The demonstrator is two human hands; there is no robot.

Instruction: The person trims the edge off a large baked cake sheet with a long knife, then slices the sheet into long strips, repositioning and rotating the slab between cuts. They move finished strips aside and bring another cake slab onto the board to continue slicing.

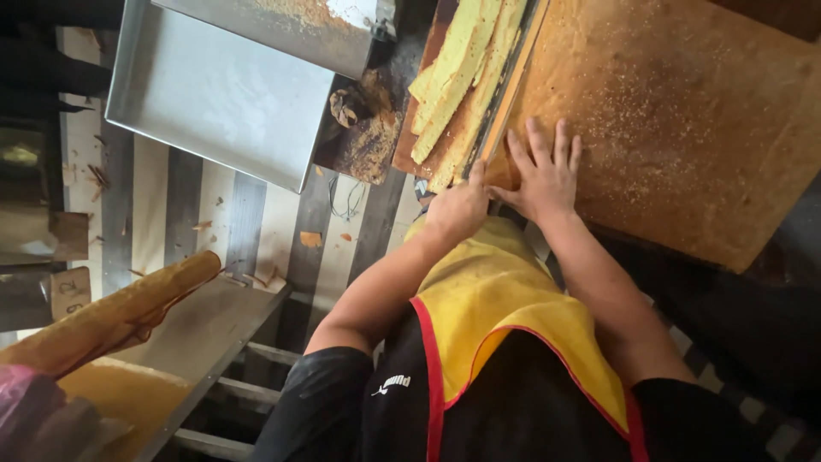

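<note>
A large brown sheet cake (684, 128) lies at the upper right, dusted with crumbs. My right hand (543, 171) rests flat on its near left corner, fingers spread. Beside it, my left hand (457, 210) is closed in a fist at the near end of a long straight knife (511, 81) that runs along the cake's left edge. What the fist holds is mostly hidden. Left of the knife, several cut yellow cake strips (462, 68) lie on a brown board (409, 145). My yellow apron (505, 299) fills the lower middle.
An empty metal tray (214, 94) sits at the upper left on a striped surface (256, 222) scattered with crumbs. A second tray (291, 26) leans above it. A long rolled brown cake (111, 316) lies at the lower left on a metal rack (231, 342).
</note>
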